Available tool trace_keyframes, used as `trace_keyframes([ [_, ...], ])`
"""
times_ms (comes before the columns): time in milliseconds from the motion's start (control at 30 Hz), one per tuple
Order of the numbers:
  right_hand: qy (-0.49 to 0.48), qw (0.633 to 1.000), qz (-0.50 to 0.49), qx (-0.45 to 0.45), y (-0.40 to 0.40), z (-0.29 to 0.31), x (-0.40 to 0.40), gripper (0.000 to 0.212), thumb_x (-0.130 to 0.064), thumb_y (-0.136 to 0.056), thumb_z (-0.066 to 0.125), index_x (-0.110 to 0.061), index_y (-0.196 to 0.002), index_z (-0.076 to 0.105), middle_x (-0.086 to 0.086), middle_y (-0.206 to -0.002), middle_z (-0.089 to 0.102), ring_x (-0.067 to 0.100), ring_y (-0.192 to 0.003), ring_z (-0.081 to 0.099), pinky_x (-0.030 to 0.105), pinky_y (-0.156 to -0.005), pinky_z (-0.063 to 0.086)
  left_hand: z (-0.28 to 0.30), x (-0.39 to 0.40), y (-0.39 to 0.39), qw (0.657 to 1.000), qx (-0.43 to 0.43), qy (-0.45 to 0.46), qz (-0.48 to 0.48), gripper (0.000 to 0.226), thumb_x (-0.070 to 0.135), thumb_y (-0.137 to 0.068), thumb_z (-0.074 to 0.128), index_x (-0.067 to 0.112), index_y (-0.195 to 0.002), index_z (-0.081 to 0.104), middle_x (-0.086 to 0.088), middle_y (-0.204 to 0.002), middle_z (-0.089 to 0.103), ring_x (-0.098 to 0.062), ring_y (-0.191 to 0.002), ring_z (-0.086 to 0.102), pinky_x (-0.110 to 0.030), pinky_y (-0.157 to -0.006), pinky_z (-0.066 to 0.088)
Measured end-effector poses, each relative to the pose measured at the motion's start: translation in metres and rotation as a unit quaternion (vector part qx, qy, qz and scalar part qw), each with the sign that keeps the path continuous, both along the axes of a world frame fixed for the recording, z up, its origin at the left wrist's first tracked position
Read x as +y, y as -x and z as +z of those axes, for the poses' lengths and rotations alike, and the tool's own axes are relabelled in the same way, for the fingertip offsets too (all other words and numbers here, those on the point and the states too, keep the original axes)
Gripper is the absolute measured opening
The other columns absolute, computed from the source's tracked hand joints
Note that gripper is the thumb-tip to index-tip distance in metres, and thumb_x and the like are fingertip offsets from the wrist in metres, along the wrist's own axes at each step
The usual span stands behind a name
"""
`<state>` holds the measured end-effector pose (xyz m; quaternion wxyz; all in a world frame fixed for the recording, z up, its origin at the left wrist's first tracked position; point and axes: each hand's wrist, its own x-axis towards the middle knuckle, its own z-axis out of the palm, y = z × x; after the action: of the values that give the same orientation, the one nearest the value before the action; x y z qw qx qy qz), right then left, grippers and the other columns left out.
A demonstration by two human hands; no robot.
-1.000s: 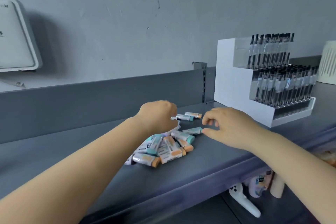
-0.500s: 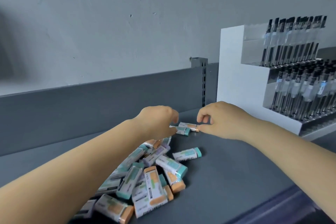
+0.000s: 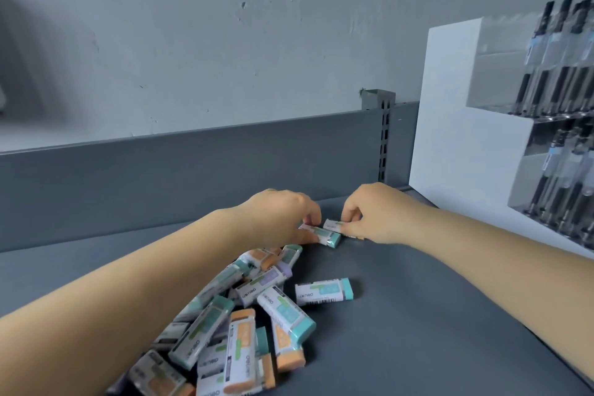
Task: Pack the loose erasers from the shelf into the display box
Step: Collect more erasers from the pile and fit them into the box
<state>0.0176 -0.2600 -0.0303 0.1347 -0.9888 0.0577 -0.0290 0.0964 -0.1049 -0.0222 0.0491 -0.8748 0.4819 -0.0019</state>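
Leftmost, the heap of loose erasers (image 3: 238, 328) sprawls on the grey shelf (image 3: 418, 315), partly under the left forearm; a careless sweep of that arm could scatter them or push some off the front edge. Next, the left hand (image 3: 283, 219) has its fingers curled down onto a teal-ended eraser (image 3: 323, 234), pinching its near end against the shelf. Just beside it, the right hand (image 3: 376, 215) pinches a second eraser (image 3: 334, 225) between thumb and bent fingers. Both grips look shallow, so either piece may slip or flip as it lifts, and the two hands sit close enough to knock each other. One stray teal eraser (image 3: 324, 291) lies apart from the heap. No display box for erasers is in view; to the right stands only a white pen stand (image 3: 466, 125), which a wide swing could bump.
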Motion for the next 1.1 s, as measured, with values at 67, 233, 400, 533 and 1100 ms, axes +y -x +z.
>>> trace_keyframes([
  [67, -0.015, 1.0, -0.003, 0.0, 0.002, 0.001, -0.002, 0.016, -0.023, -0.08, 0.062, -0.01, -0.082, 0.069, 0.006, -0.083, 0.072, 0.025, -0.084, 0.065, 0.03, -0.068, 0.05, 0.0, 0.0, 0.001, 1.0, 0.025, 0.01, 0.008, 0.031, 0.041, -0.088, 0.055, 0.027, -0.116, 0.055, 0.011, -0.113, 0.058, -0.015, -0.101, 0.056, -0.028, -0.088, 0.044],
  [233, -0.004, 1.0, -0.002, 0.014, 0.01, 0.006, -0.006, 0.024, -0.017, -0.081, 0.062, -0.014, -0.104, 0.062, 0.0, -0.1, 0.067, 0.019, -0.09, 0.059, 0.018, -0.056, 0.035, 0.001, -0.003, 0.004, 0.998, 0.055, 0.021, 0.007, 0.032, 0.038, -0.086, 0.059, 0.026, -0.115, 0.056, 0.006, -0.11, 0.054, -0.016, -0.096, 0.053, -0.032, -0.086, 0.045],
  [400, 0.029, 0.999, -0.008, 0.016, 0.019, 0.012, -0.006, 0.024, -0.012, -0.086, 0.052, -0.016, -0.106, 0.064, -0.007, -0.085, 0.053, 0.019, -0.086, 0.054, 0.029, -0.071, 0.045, 0.002, -0.008, 0.006, 0.997, 0.034, 0.063, -0.003, 0.024, 0.031, -0.084, 0.062, 0.023, -0.106, 0.06, 0.006, -0.096, 0.05, -0.014, -0.084, 0.047, -0.029, -0.076, 0.043],
  [533, -0.057, 0.998, -0.035, -0.02, 0.033, 0.025, -0.008, 0.014, -0.01, -0.082, 0.054, -0.018, -0.092, 0.061, -0.007, -0.078, 0.059, 0.011, -0.071, 0.054, 0.025, -0.062, 0.042, 0.008, 0.0, 0.006, 0.99, 0.044, 0.136, 0.001, 0.017, 0.028, -0.081, 0.065, 0.022, -0.097, 0.063, 0.008, -0.088, 0.052, -0.017, -0.081, 0.054, -0.031, -0.074, 0.048],
  [1100, -0.37, 0.911, -0.004, -0.18, 0.091, 0.024, 0.07, 0.024, -0.001, -0.079, 0.062, -0.019, -0.095, 0.06, 0.0, -0.087, 0.07, 0.016, -0.074, 0.066, 0.026, -0.069, 0.054, 0.035, 0.087, 0.067, 0.966, 0.1, 0.239, -0.011, 0.009, 0.024, -0.081, 0.067, 0.029, -0.085, 0.062, 0.008, -0.081, 0.064, -0.013, -0.073, 0.06, -0.023, -0.068, 0.05],
])
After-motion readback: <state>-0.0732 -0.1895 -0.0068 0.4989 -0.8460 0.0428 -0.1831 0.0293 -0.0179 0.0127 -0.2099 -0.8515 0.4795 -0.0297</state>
